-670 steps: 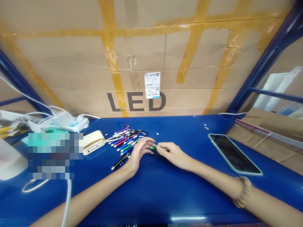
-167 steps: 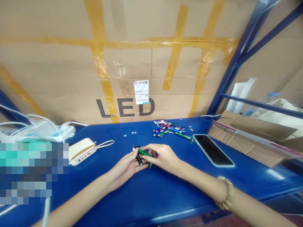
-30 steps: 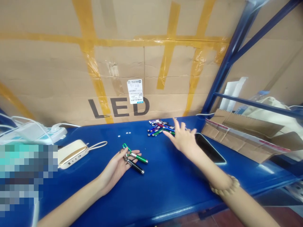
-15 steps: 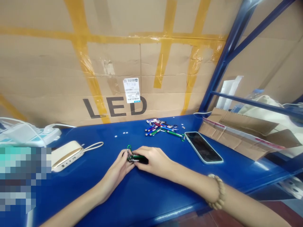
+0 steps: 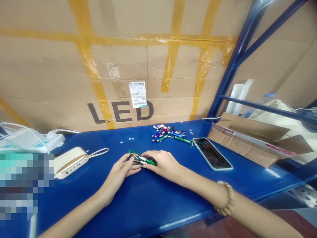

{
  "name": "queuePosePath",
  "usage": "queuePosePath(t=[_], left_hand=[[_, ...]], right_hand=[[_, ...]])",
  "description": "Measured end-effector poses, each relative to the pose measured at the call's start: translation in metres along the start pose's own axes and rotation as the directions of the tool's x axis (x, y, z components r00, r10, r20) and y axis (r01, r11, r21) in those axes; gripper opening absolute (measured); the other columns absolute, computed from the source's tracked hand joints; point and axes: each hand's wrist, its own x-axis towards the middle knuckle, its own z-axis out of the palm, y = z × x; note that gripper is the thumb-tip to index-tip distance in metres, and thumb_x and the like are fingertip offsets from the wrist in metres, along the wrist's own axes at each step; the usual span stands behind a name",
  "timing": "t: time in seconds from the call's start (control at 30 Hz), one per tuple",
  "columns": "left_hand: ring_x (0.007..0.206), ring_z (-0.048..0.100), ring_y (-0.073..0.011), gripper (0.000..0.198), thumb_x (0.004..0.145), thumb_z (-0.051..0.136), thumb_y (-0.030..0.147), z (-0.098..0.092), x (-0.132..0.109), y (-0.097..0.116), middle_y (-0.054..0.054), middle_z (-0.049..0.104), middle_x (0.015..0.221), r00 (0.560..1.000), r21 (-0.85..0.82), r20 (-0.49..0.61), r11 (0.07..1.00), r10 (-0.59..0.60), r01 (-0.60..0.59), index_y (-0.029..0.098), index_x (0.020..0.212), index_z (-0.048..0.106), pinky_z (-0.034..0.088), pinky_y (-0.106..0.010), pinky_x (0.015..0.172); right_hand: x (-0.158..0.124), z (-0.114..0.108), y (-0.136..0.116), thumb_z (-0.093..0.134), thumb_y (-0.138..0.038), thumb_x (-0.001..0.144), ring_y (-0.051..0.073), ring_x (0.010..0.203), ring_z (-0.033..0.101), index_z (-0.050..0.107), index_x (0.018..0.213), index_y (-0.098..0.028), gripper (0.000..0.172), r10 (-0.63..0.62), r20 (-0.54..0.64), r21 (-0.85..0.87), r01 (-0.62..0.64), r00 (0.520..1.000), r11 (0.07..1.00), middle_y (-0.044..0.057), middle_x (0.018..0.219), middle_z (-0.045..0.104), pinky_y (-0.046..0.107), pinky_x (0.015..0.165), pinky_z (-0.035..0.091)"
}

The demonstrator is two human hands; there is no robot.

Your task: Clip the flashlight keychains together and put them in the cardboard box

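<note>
Blue shelf (image 5: 158,211) beneath us; right of the power bank (image 5: 70,162), our left hand (image 5: 117,175) and right hand (image 5: 162,163), both half-closed, hold keychain pens (image 5: 144,160) lying lengthwise between them.

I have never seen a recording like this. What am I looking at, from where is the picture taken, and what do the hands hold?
This picture comes from one camera worn on a person's head, looking forward and down. These are the person's own bare hands. The left hand and right hand together hold a green pen-shaped keychain and a dark one, with carabiner clips. On the blue shelf lie more such keychains, a phone and a cream power bank.
</note>
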Motion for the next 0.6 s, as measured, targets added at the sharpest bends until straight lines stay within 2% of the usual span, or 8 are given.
queuePosePath(t=[0.27, 0.47, 0.6], left_hand=[[0.096, 0.064, -0.0222, 0.044, 0.081, 0.058, 0.030, -0.004, 0.001, 0.003, -0.013, 0.068, 0.101, 0.999, -0.007, -0.032, 1.000, -0.009, 0.009, 0.013, 0.120, 0.048, 0.050, -0.033, 0.089], [0.093, 0.065, -0.0210, 0.047, 0.081, 0.057, 0.030, -0.006, -0.002, 0.008, -0.011, 0.069, 0.097, 0.998, -0.012, -0.065, 1.000, 0.018, -0.019, 0.016, 0.125, 0.047, 0.051, -0.031, 0.087], [0.092, 0.065, -0.0209, 0.045, 0.079, 0.059, 0.029, -0.009, 0.000, 0.009, -0.011, 0.069, 0.097, 0.998, -0.047, -0.065, 0.998, 0.027, -0.030, 0.015, 0.121, 0.051, 0.052, -0.029, 0.085]], right_hand=[[0.002, -0.002, -0.001, 0.040, -0.034, 0.091, 0.018, 0.098, 0.061, 0.060, 0.110, -0.024, 0.030, 0.072, -0.023, -0.038, -0.073, 0.997, 0.997, 0.002, 0.111, 0.064, 0.027, 0.083, 0.045], [0.003, -0.006, 0.007, 0.040, -0.030, 0.089, 0.020, 0.093, 0.063, 0.057, 0.112, -0.024, 0.029, 0.195, -0.017, -0.263, -0.192, 0.981, 0.945, 0.004, 0.103, 0.067, 0.027, 0.074, 0.045], [0.005, -0.011, 0.012, 0.047, -0.025, 0.084, 0.020, 0.085, 0.064, 0.059, 0.099, -0.022, 0.020, 0.283, -0.026, -0.408, -0.269, 0.959, 0.873, 0.003, 0.095, 0.068, 0.024, 0.060, 0.041]])
